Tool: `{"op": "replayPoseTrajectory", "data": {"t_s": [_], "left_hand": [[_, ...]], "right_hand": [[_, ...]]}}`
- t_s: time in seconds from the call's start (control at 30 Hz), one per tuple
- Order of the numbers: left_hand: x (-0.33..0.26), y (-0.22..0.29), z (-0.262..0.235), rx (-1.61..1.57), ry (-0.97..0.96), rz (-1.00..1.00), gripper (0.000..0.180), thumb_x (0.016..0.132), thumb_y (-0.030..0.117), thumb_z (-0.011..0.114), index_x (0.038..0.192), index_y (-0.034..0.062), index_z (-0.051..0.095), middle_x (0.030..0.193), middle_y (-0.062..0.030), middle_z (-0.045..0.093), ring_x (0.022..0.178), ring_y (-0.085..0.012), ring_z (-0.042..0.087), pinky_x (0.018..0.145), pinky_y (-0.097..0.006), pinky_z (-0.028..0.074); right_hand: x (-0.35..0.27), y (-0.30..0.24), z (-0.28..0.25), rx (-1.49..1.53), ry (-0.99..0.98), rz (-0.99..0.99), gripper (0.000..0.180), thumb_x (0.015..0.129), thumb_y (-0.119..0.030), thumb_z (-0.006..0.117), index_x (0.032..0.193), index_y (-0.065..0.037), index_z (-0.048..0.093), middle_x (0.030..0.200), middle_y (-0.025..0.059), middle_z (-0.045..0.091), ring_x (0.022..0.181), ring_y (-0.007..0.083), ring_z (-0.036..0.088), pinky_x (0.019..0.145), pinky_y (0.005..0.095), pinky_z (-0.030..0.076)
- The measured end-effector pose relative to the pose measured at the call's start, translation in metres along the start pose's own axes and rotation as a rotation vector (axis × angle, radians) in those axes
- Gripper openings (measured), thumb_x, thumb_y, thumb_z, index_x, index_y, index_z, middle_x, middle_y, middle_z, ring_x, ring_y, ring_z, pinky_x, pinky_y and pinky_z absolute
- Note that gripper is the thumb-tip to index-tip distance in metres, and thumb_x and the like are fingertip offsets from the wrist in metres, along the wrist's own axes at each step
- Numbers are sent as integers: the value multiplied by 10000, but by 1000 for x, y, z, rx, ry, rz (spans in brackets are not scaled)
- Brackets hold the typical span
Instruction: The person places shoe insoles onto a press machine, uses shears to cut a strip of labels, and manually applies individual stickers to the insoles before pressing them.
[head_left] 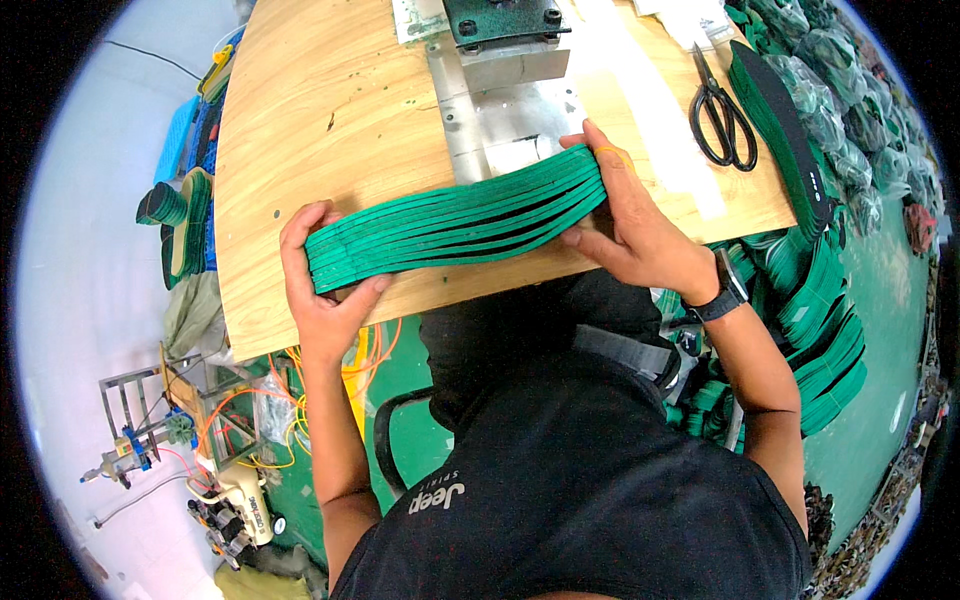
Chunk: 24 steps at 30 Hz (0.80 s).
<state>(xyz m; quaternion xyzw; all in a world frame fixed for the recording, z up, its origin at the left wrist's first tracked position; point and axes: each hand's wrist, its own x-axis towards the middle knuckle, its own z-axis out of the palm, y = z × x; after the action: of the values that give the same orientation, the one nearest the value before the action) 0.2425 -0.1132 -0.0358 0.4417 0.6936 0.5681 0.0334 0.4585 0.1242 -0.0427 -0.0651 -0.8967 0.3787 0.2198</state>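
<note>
A stack of several thin green insoles (450,228) spans between my two hands over the table's near edge. Its layers bow in a wave, and dark gaps show between them toward the right end. My left hand (325,290) clasps the left end, fingers behind and thumb at the lower edge. Around the right end is my right hand (645,225), with the index finger along the top and the thumb below. A thin yellow band (614,153) loops at the right index finger. Just beyond the stack lies a metal plate (500,108) with a bolted dark block (503,18).
Black-handled scissors (724,125) and a black-topped insole stack (785,130) lie on the wooden table (330,130) at right. More green insoles (820,350) are piled beside the table. Plastic-wrapped bundles (850,110) stand far right; hoses (290,400) and a compressor (245,505) are lower left.
</note>
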Motion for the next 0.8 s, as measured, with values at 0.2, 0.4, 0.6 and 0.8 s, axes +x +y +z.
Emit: {"op": "replayPoseTrajectory", "data": {"t_s": [0.2, 0.4, 0.6, 0.8], "left_hand": [[-4, -6, -10, 184, 41, 25, 690, 562, 93, 826, 1185, 20, 539, 1154, -116, 542, 1077, -225, 519, 937, -323, 408], [18, 9, -20, 85, 14, -211, 522, 664, 147, 799, 1132, 12, 611, 1065, -87, 611, 1013, -176, 560, 913, -293, 425], [38, -24, -16, 94, -70, -402, 433, 797, 224, 715, 1153, 7, 597, 1145, -110, 592, 1111, -188, 522, 970, -286, 381], [47, -32, 0, -58, -4, -260, 524, 987, 387, 342, 1224, -41, 532, 1274, -174, 538, 1199, -251, 488, 1044, -354, 339]], "right_hand": [[-2, -3, -8, -13, 1, 48, 672, 748, -38, 716, 1328, 7, 381, 1257, 181, 462, 1149, 299, 474, 957, 339, 389], [7, -12, -6, 458, 251, 300, 519, 712, -141, 800, 1148, -3, 555, 961, 67, 627, 803, 116, 567, 717, 249, 468], [28, -14, -8, 35, 80, 410, 479, 803, -282, 723, 1108, 49, 560, 901, 149, 627, 795, 189, 583, 706, 297, 468], [14, 1, 11, 115, 339, 227, 528, 934, -294, 528, 1286, 85, 422, 1231, 251, 501, 1155, 348, 474, 999, 365, 354]]}}
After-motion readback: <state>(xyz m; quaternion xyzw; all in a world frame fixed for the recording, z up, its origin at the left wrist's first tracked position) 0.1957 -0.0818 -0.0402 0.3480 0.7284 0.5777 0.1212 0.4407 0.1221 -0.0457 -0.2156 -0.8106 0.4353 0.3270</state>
